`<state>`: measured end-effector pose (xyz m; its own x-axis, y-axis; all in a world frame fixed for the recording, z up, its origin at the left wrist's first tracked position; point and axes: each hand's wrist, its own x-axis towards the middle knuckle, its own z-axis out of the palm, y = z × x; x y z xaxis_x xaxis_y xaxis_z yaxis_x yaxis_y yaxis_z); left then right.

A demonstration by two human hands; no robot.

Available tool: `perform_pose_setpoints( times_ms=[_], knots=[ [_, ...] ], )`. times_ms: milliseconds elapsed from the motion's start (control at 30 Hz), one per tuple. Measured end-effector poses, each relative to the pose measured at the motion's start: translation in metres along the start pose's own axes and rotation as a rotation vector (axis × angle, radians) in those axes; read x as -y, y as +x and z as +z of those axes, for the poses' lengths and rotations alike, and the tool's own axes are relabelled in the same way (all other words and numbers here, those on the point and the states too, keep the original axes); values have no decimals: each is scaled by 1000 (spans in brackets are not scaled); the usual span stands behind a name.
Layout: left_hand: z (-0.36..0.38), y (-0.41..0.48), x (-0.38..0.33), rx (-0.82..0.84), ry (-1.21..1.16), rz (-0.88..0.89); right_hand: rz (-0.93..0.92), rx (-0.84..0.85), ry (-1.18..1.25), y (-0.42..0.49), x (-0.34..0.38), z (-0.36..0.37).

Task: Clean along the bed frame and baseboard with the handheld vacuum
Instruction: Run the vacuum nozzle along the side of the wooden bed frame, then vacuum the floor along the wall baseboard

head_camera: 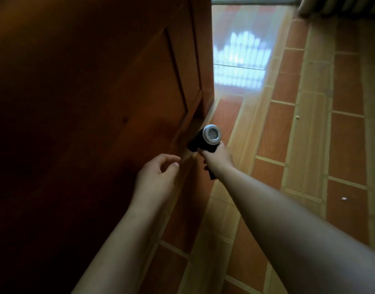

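Gripped in the right hand (pixel 217 154), the handheld vacuum (pixel 204 139) looks matt black plastic, its rear cap silvery. Beside it, smooth varnished wooden bed frame (pixel 110 98); below, glossy floor tiles (pixel 273 128).

The right hand (pixel 217 155) grips the black handheld vacuum (pixel 205 140), its nozzle end against the wooden bed frame (pixel 110 98). The left hand (pixel 159 172) hovers half-curled, empty, above the tiled floor (pixel 309 128).
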<state>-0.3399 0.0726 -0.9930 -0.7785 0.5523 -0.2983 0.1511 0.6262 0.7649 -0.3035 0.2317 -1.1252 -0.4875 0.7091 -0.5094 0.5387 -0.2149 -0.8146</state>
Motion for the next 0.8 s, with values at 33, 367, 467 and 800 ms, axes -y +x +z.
perform_pose_setpoints(
  times_ms=[33, 367, 467, 800],
  knots=[
    [4, -1, -4, 13, -4, 5, -17, -4, -61, -8, 2, -7],
    [83, 6, -79, 150, 23, 141, 92, -316, -87, -11, -4, -131],
    [105, 13, -123, 229, -34, 75, 208, -384, 6, -7, 5, -163],
    [156, 78, -194, 285, -60, 44, 219, -442, -147, 46, 15, -248]
  ],
)
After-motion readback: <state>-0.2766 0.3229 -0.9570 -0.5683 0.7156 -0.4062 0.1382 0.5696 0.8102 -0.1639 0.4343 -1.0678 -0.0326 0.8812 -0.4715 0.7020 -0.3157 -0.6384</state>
